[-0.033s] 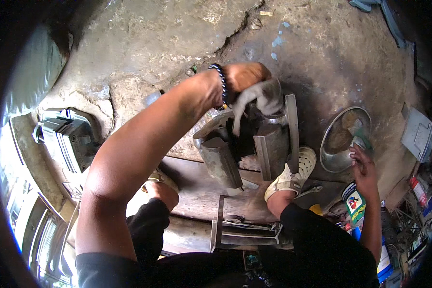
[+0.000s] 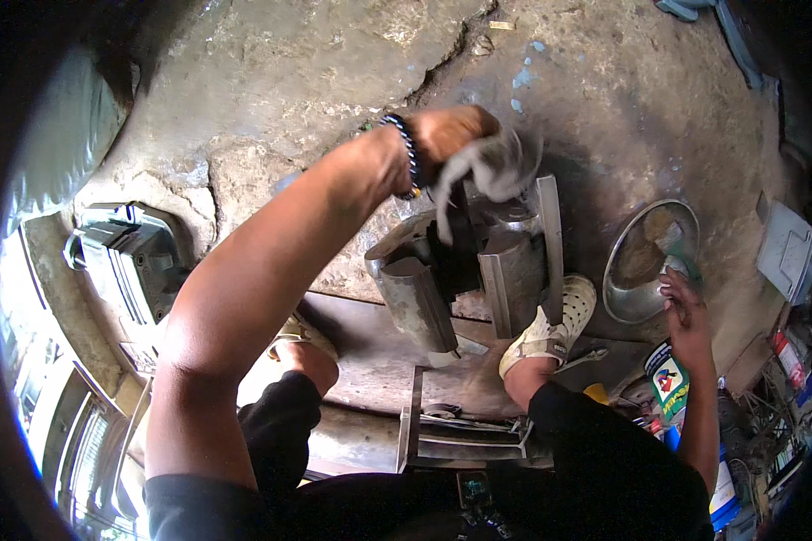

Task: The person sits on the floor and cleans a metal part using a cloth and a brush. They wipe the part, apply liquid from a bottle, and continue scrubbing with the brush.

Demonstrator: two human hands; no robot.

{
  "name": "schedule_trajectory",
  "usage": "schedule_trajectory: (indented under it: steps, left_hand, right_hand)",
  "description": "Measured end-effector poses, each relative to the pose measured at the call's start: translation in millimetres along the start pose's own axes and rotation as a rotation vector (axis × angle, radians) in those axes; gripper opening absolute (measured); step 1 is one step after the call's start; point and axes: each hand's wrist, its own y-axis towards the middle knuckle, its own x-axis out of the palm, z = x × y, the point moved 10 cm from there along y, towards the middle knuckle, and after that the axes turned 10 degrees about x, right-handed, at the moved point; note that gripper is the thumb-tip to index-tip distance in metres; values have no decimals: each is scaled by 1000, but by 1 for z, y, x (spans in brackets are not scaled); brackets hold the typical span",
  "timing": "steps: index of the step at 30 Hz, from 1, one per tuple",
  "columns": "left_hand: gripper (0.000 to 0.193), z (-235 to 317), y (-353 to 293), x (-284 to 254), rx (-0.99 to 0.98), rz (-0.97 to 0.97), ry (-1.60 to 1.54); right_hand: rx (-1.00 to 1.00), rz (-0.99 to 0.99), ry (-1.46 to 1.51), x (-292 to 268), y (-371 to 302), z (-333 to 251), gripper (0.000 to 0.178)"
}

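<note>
My left hand [image 2: 456,135], with a beaded bracelet on its wrist, is closed on a grey rag [image 2: 492,171]. The rag is smeared by motion and hangs over the far end of a worn grey metal part. Two blocky legs of this metal part [image 2: 413,302] point toward me, with a dark gap between them. A flat metal bar [image 2: 549,243] leans along its right side. At the right, my right hand [image 2: 684,307] has its fingers bent at the rim of a round metal bowl [image 2: 615,302], around a whitish and green thing I cannot make out.
My feet in light clogs [image 2: 576,316] flank the metal part. A spanner [image 2: 582,360] lies by the right clog. A metal machine block [image 2: 128,261] stands at the left; a grey plastic lid [image 2: 788,254] lies far right. Cracked concrete floor [image 2: 298,72] stretches ahead.
My left hand has shifted slightly up and to the left, and the rag has swung with it. My right hand and the bowl look almost unmoved.
</note>
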Motion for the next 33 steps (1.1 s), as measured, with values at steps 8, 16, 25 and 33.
schedule_trajectory:
  steps: [8,16,25,33]
  left_hand:
    - [43,8,1,44,-113,-257,665]
    - [27,81,-14,-43,342,258,746]
    - [32,-6,14,7,-59,1,1066]
    - [29,-25,41,23,-65,-166,915]
  right_hand:
    - [-27,13,-120,2,0,-6,50]
    - [-26,18,-42,-1,4,-14,48]
    - [-46,20,-143,2,7,-10,48]
    - [-1,-15,-190,7,7,-9,49]
